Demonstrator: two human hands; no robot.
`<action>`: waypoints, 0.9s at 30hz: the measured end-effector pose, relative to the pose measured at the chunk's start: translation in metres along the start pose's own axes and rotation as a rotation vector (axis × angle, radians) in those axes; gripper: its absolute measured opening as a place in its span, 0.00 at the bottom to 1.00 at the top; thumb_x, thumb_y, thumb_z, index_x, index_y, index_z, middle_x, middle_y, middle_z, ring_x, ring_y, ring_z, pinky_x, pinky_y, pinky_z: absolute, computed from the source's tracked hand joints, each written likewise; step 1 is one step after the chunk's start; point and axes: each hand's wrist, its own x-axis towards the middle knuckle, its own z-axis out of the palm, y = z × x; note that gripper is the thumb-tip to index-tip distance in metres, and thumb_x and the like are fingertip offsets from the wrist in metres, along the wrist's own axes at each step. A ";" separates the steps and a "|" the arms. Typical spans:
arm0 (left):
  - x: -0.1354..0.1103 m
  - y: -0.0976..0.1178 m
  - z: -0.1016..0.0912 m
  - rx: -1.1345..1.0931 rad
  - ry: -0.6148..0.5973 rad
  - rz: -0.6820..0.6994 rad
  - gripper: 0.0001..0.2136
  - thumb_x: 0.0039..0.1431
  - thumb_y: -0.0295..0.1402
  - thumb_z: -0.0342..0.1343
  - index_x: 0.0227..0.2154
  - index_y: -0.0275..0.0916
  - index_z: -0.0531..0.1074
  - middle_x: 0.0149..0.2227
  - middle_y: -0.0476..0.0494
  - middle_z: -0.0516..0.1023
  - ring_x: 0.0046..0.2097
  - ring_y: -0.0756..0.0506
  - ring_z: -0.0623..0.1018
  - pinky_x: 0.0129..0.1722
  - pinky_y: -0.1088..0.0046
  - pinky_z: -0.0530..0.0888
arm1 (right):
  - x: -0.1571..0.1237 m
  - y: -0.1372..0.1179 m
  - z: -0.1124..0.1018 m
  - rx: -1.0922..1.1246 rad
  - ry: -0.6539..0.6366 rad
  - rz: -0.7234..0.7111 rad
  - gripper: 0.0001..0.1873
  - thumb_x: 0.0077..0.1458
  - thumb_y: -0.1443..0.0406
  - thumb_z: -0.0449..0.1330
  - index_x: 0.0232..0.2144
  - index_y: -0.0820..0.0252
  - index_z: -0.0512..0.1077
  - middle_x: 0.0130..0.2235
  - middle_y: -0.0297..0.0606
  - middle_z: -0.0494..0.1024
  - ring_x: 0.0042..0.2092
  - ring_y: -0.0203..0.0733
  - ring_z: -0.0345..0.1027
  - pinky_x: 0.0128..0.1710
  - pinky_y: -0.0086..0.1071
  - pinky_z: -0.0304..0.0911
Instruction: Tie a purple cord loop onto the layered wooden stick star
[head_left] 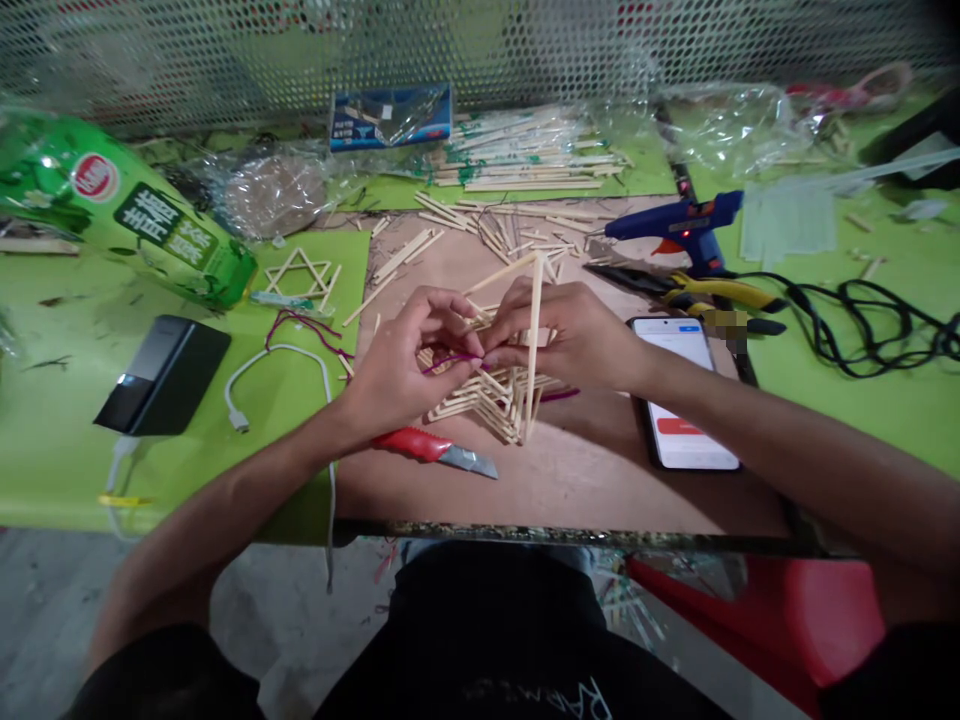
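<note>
My left hand [424, 350] and my right hand [562, 330] meet above a stacked star-shaped frame of thin wooden sticks [487, 405]. Both hands pinch a thin purple cord [450, 360] at about the same spot, fingertips nearly touching. One upright stick [534, 340] of the frame rises beside my right hand, with another slanting from its top. My fingers cover much of the frame's upper part. A utility knife [435, 448] with a red handle lies just in front of the frame, its blade toward the right.
A blue glue gun [690, 228] with a lit red light, pliers [682, 290] and a phone [686, 395] lie to the right. Left are a power bank [165, 375], a white cable [274, 350], a green bottle [142, 210] and a stick star [300, 275]. Packed sticks [532, 150] lie behind.
</note>
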 end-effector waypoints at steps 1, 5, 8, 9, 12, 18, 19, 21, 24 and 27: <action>0.000 0.000 0.000 0.004 0.002 -0.001 0.21 0.54 0.23 0.64 0.47 0.42 0.65 0.35 0.50 0.79 0.37 0.50 0.80 0.40 0.73 0.79 | 0.000 0.000 0.000 -0.005 0.000 0.001 0.09 0.59 0.59 0.65 0.33 0.58 0.79 0.32 0.36 0.79 0.35 0.35 0.70 0.39 0.32 0.63; 0.000 0.000 0.000 0.013 0.009 0.003 0.20 0.53 0.23 0.64 0.47 0.43 0.64 0.36 0.50 0.79 0.38 0.49 0.81 0.41 0.72 0.79 | 0.000 0.000 0.001 -0.004 -0.002 0.000 0.09 0.58 0.58 0.65 0.33 0.58 0.79 0.32 0.36 0.80 0.35 0.36 0.71 0.41 0.34 0.64; 0.000 0.000 -0.001 0.014 0.011 0.002 0.20 0.53 0.23 0.63 0.47 0.42 0.64 0.36 0.49 0.78 0.39 0.49 0.81 0.42 0.71 0.80 | -0.001 0.000 0.002 -0.008 -0.003 0.000 0.09 0.58 0.59 0.66 0.33 0.58 0.78 0.33 0.36 0.80 0.35 0.36 0.71 0.41 0.34 0.64; 0.000 0.000 -0.001 0.011 0.011 0.000 0.20 0.53 0.23 0.63 0.47 0.42 0.64 0.36 0.49 0.78 0.39 0.49 0.81 0.42 0.71 0.80 | -0.001 0.000 0.002 -0.015 -0.001 -0.002 0.08 0.57 0.59 0.66 0.33 0.59 0.78 0.33 0.36 0.80 0.35 0.36 0.71 0.41 0.34 0.64; 0.000 0.000 -0.001 0.000 0.003 -0.002 0.20 0.53 0.23 0.63 0.47 0.42 0.64 0.37 0.49 0.78 0.39 0.49 0.80 0.43 0.71 0.80 | -0.001 -0.002 0.003 -0.058 0.006 -0.022 0.07 0.57 0.61 0.66 0.32 0.59 0.77 0.31 0.35 0.79 0.34 0.36 0.70 0.40 0.33 0.64; 0.001 0.002 -0.004 0.001 0.014 -0.027 0.21 0.53 0.22 0.61 0.48 0.42 0.64 0.38 0.48 0.76 0.39 0.49 0.80 0.40 0.74 0.80 | -0.004 -0.006 0.008 -0.239 -0.014 -0.098 0.03 0.59 0.65 0.61 0.33 0.58 0.73 0.33 0.35 0.79 0.37 0.38 0.70 0.43 0.35 0.66; 0.001 0.002 -0.005 -0.001 0.021 -0.024 0.20 0.53 0.21 0.61 0.48 0.41 0.64 0.38 0.48 0.76 0.39 0.49 0.80 0.40 0.74 0.81 | -0.005 -0.006 0.008 -0.269 -0.023 -0.108 0.03 0.60 0.66 0.60 0.33 0.58 0.73 0.33 0.35 0.78 0.37 0.38 0.70 0.44 0.35 0.66; 0.001 0.004 -0.006 -0.006 0.027 -0.018 0.20 0.53 0.21 0.61 0.48 0.41 0.64 0.39 0.48 0.75 0.39 0.49 0.80 0.40 0.74 0.81 | -0.005 -0.006 0.009 -0.306 -0.033 -0.122 0.03 0.60 0.66 0.59 0.33 0.58 0.72 0.34 0.35 0.79 0.37 0.38 0.71 0.44 0.35 0.66; 0.001 0.006 -0.007 -0.025 0.011 -0.035 0.21 0.53 0.21 0.61 0.48 0.41 0.64 0.39 0.49 0.75 0.40 0.49 0.80 0.40 0.74 0.82 | -0.005 -0.004 0.010 -0.304 -0.045 -0.144 0.03 0.61 0.66 0.58 0.35 0.58 0.73 0.35 0.36 0.79 0.38 0.38 0.72 0.45 0.35 0.67; 0.001 0.008 -0.008 -0.057 -0.004 -0.065 0.22 0.52 0.20 0.61 0.48 0.41 0.63 0.40 0.49 0.74 0.40 0.50 0.80 0.39 0.75 0.82 | -0.004 -0.002 0.010 -0.266 -0.060 -0.156 0.04 0.61 0.67 0.59 0.36 0.59 0.74 0.35 0.36 0.79 0.39 0.38 0.72 0.45 0.35 0.66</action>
